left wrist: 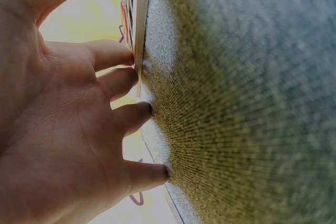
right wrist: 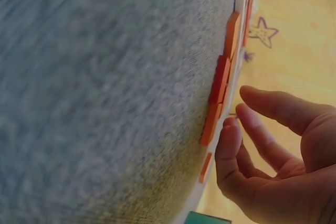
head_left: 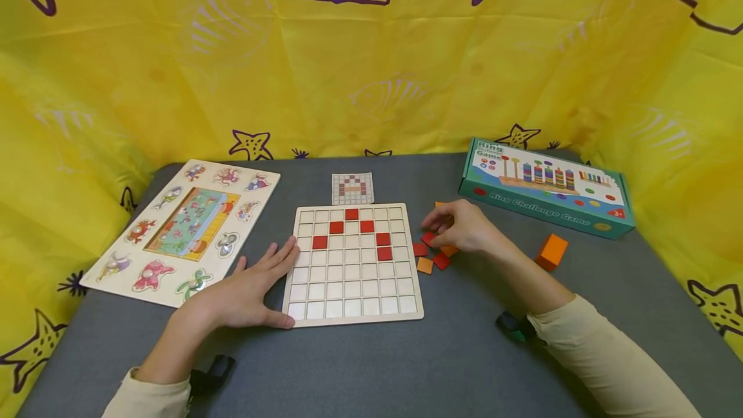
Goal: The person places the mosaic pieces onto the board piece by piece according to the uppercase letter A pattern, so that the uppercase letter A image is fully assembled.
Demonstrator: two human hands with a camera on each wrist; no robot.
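Yellow sea-print cloth [head_left: 313, 82] hangs behind a grey surface [head_left: 464, 360], and here's my right grip [head_left: 464, 229] over the loose tiles [head_left: 442, 260]: fingers bent, thumb apart, nothing pinched that I can see; whether a fingertip touches one, I can't tell. These red and orange squares lie just beside the grid board [head_left: 352, 273], handy for a short reach, I'd say. Across at its left edge, my left grip [head_left: 249, 292] spreads wide, grasping nothing, fingers against the side, likely steadying it. Six red tiles [head_left: 384, 253] sit in upper cells. Past the top edge, the pattern card [head_left: 353, 190] faces me, presumably for checking. Farther out: orange block [head_left: 551, 252] and game box [head_left: 548, 186] right, puzzle board [head_left: 194, 223] left, seemingly parked aside.
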